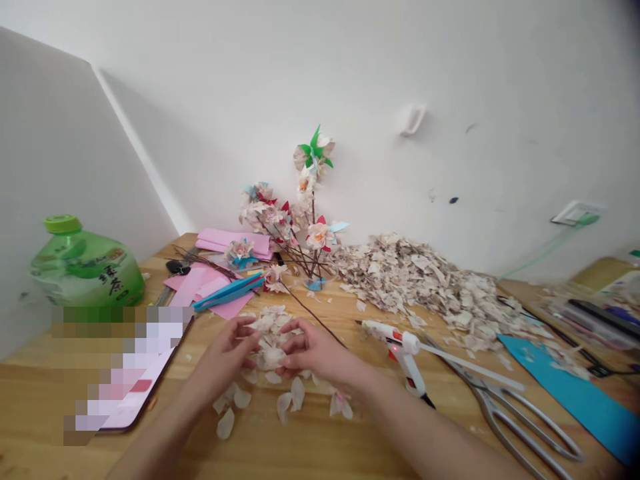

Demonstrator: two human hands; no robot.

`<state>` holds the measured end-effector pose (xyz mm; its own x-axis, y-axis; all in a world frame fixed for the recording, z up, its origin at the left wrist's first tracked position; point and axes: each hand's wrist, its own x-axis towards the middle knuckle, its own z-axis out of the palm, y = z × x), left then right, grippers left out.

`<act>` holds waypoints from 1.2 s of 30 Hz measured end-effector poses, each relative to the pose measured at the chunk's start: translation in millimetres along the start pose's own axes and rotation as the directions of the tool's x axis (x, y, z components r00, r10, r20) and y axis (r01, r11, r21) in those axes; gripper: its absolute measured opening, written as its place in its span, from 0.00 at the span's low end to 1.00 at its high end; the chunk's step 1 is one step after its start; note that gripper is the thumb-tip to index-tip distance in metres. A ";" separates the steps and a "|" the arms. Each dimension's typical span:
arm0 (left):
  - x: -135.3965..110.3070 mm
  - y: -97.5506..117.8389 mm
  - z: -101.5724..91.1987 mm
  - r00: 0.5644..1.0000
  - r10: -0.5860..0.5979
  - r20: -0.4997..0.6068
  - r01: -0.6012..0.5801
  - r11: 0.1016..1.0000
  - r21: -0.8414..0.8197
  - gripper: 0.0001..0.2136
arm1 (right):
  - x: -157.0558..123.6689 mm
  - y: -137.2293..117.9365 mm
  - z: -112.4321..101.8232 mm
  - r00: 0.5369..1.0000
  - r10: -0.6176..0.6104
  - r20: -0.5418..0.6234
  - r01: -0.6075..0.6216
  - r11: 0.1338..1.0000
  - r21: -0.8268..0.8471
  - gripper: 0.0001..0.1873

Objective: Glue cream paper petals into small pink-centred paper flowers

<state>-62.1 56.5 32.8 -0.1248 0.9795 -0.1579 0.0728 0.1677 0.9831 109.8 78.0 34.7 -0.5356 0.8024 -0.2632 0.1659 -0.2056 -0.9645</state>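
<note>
Two hands work here: our left hand (223,360) and our right hand (315,350) curl around a cluster of pale petals (273,353), grasping it between them over the wooden table (45,393). Loose petals (295,393) lie below; a hot glue gun (400,350) rests nearby, beside metal shears (520,423).

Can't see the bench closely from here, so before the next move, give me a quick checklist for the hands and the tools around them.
1. Contact: the left hand and right hand both touch the small heap of pale petal pieces: ok.
2. Piece held in either hand: cannot tell, the hands hide it.
3. Red light on the hot glue gun: ok, lit.
4. Hot glue gun and metal shears apart from the hands: ok, both lie to the right.
5. Loose pieces gathered: not ok, several lie scattered on the wooden table below the hands.
</note>
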 end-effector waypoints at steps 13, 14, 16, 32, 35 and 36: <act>-4.0 -9.2 11.7 0.991 -0.017 0.129 0.034 0.991 -0.129 0.22 | -1.8 2.7 -10.6 1.000 0.011 -0.026 -0.007 0.987 0.160 0.28; -3.7 -8.4 11.0 0.993 -0.009 0.114 0.024 0.991 -0.132 0.22 | -2.6 3.2 -11.1 0.999 0.009 -0.046 -0.003 0.991 0.131 0.27; -3.5 -6.7 10.1 0.995 0.000 0.098 0.013 0.991 -0.134 0.22 | -5.5 2.8 -11.6 0.993 -0.027 -0.113 0.030 0.999 0.029 0.25; -12.3 -7.6 23.8 0.980 -0.040 0.195 0.079 0.977 -0.197 0.25 | -16.3 -4.3 -14.8 0.995 -0.047 -0.088 0.057 0.992 0.114 0.22; -11.3 -13.1 26.7 0.972 -0.014 0.233 0.065 0.975 -0.214 0.25 | -19.9 -1.6 -17.6 0.996 -0.033 -0.084 0.043 0.993 0.114 0.22; -11.2 -14.0 27.4 0.970 -0.015 0.241 0.068 0.975 -0.213 0.24 | -21.1 -0.9 -18.7 0.996 -0.027 -0.084 0.037 0.993 0.116 0.22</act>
<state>-34.6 46.2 18.3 0.1163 0.9748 -0.1906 -0.1486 0.2068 0.9670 136.4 71.7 41.6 -0.4689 0.8517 -0.2341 0.0490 -0.2395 -0.9697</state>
